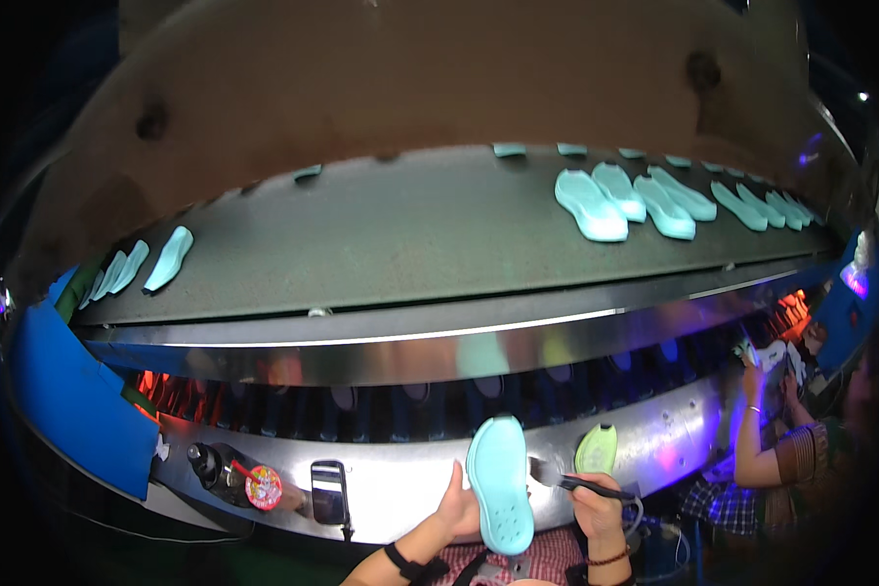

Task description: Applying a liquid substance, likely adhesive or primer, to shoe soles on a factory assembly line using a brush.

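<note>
My left hand (457, 508) grips a light-blue shoe sole (499, 488) by its left edge, keeping it upright over the metal ledge. Small holes mark the sole's lower part. In my right hand (599, 508) is a black-handled brush (596, 486), its head at the right edge of the sole; whether it touches, I cannot tell. A thin clear tube curves down beside the brush handle. Just beyond my right hand a yellow-green sole (597, 449) rests on the ledge.
Light-blue soles (592, 205) lie on a dark conveyor belt (381, 244) behind a metal rail (391, 359). On the ledge to my left are a phone (329, 493), a cup with a red straw (264, 486) and a dark bottle (205, 461). Another person's arm (760, 459) works at the right.
</note>
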Tool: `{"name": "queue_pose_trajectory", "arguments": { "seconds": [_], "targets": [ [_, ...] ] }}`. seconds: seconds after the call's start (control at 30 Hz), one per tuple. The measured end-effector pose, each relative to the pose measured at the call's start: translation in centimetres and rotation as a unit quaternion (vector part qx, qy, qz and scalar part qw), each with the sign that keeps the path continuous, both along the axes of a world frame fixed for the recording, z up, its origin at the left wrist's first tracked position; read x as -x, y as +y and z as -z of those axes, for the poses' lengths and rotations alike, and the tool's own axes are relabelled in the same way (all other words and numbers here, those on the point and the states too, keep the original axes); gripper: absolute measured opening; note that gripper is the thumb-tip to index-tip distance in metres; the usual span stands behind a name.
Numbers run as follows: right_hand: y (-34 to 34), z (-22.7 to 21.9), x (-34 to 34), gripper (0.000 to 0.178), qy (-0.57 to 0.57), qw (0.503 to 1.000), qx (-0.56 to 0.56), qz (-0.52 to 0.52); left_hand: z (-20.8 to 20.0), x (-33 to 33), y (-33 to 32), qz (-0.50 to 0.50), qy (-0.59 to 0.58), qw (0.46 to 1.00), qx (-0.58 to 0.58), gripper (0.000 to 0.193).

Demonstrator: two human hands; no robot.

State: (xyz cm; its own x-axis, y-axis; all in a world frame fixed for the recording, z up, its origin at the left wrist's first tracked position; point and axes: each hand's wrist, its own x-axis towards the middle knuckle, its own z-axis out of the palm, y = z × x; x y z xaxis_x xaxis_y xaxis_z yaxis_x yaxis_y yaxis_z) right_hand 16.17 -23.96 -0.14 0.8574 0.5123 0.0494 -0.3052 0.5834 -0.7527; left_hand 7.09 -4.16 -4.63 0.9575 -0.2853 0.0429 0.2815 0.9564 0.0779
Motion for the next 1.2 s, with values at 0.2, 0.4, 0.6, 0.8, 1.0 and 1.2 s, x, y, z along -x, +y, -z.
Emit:
{"name": "queue_pose_trajectory", "arguments": {
  "seconds": [0.2, 0.4, 0.6, 0.8, 1.0, 1.2],
  "targets": [
    [4.1, -1.1, -0.5, 0.023, 0.000, 0.994, 0.087, -0.063, -2.0, -1.5, -0.9, -0.076, 0.050, 0.995, -0.032, 0.088],
    [4.9, -1.0, -1.6, 0.022, 0.009, 0.992, 0.113, -0.055, -1.6, -1.4, -1.6, -0.086, 0.071, 0.993, -0.040, 0.082],
    [5.8, -0.7, -2.9, 0.018, 0.001, 0.981, 0.193, -0.027, -0.9, -0.7, -2.0, -0.095, 0.049, 0.993, -0.055, 0.079],
    [8.3, -2.7, -0.6, 0.016, -0.389, 0.864, 0.312, 0.063, -2.4, -2.0, -3.1, -0.204, 0.170, 0.952, -0.156, 0.071],
    [3.2, -4.6, 1.1, 0.016, -0.452, 0.811, 0.316, -0.197, -1.5, -1.0, 1.7, -0.208, 0.100, 0.960, -0.158, 0.076],
    [3.9, -8.2, 0.0, 0.018, -0.237, 0.942, 0.231, -0.061, -2.9, -0.8, -1.1, -0.126, 0.052, 0.985, -0.104, 0.083]
  ]
}}
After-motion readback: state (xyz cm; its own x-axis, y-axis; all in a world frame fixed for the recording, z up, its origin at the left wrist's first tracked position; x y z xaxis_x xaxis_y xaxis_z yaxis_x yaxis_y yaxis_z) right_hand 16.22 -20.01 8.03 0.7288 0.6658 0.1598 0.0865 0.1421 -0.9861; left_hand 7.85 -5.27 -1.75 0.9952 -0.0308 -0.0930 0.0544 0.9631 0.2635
